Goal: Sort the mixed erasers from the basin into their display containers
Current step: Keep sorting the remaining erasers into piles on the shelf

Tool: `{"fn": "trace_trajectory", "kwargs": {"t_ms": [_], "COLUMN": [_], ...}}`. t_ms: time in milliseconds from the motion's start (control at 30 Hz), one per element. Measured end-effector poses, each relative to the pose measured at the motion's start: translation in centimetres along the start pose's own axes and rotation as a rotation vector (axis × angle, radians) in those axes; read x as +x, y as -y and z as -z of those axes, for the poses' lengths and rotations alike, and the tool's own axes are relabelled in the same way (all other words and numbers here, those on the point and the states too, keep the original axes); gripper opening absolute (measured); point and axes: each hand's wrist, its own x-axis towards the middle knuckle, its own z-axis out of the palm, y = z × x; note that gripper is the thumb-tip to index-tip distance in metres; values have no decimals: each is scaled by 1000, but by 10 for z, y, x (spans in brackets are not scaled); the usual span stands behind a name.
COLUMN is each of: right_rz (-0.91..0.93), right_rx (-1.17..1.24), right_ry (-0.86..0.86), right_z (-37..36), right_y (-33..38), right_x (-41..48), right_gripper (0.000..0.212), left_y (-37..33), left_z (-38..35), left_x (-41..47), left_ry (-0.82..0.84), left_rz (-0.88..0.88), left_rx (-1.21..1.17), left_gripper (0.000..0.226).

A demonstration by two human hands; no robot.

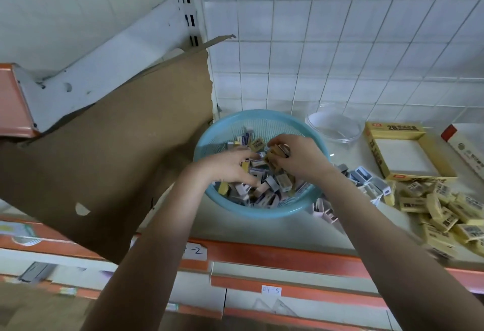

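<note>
Erasers [264, 189] in grey, white and yellow fill the blue mesh basin [262, 216], which sits on a pale shelf [264, 232] against the white tiled wall [340, 42]. My right hand [298, 158] is over the basin's far side, fingers curled round a small clutch of yellow erasers [275, 154]. My left hand [229, 167] lies on the pile with fingers spread; I cannot tell whether it grips one.

Loose grey-and-white erasers [366, 180] lie just right of the basin, with a yellow heap [445, 213] beyond them. An open yellow display box [377, 154] stands behind that heap. A clear round tub [332, 127] sits near the wall, between box and basin. A torn cardboard sheet [117, 147] leans on the left, reaching the basin's rim. An orange strip [275, 256] with handwritten labels runs along the shelf's front edge, above lower shelves [262, 302].
</note>
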Motion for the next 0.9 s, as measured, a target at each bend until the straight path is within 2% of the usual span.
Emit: {"fn": "trace_trajectory", "kwargs": {"t_ms": [67,200,400,600,667,800,900], "right_rz": [6,-8,-16,-16,-5,12,22], "right_rx": [20,48,258,246,260,286,285], "right_ry": [-5,-69,-218,-248,-253,-244,-249], "right_z": [0,1,3,4,3,3,3], "right_y": [0,-2,0,0,-1,-2,-2], "right_x": [0,1,-4,-6,-6,-6,-7], "right_gripper": [30,33,31,35,34,31,30], "left_y": [2,5,4,5,4,1,3], "left_z": [-10,-15,-15,-14,-14,-16,-17], "left_x": [2,0,-4,-13,-15,-8,-3], "left_ry": [-148,-247,-330,-619,-587,-302,-264], "left_rz": [-3,-31,-68,-128,-127,-85,-50], "left_rx": [5,24,-233,-437,-406,-155,-103], "left_gripper": [80,74,48,34,34,47,49]}}
